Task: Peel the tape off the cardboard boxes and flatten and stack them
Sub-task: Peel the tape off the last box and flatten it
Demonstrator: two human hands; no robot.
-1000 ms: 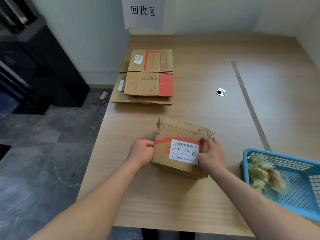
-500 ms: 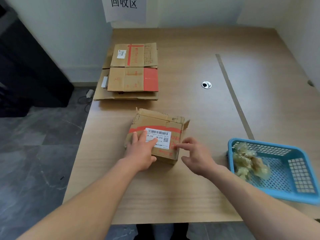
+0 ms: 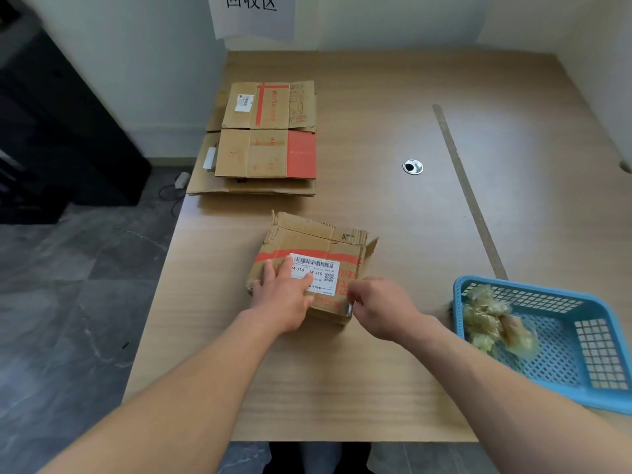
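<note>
A small brown cardboard box (image 3: pixel 318 239) with a red stripe and a white shipping label lies in the middle of the wooden table (image 3: pixel 376 388). My left hand (image 3: pixel 284 295) rests flat on its top, fingers straight, partly covering the label. My right hand (image 3: pixel 379 306) is at the box's near right corner with fingers curled, pinching at the tape on that edge; the tape itself is hard to make out. A stack of flattened boxes (image 3: pixel 266 155) lies at the table's far left.
A blue plastic basket (image 3: pixel 513 285) with crumpled wads of peeled tape (image 3: pixel 489 323) stands at the right near edge. A round cable hole (image 3: pixel 412 166) and a thin strip sit in the tabletop. Walls border the table behind and at right; the floor drops off left.
My left hand moved from the box's left side onto its top and now lies flat. My right hand left the label's edge, pointed, then curled its fingers at the near right corner.
</note>
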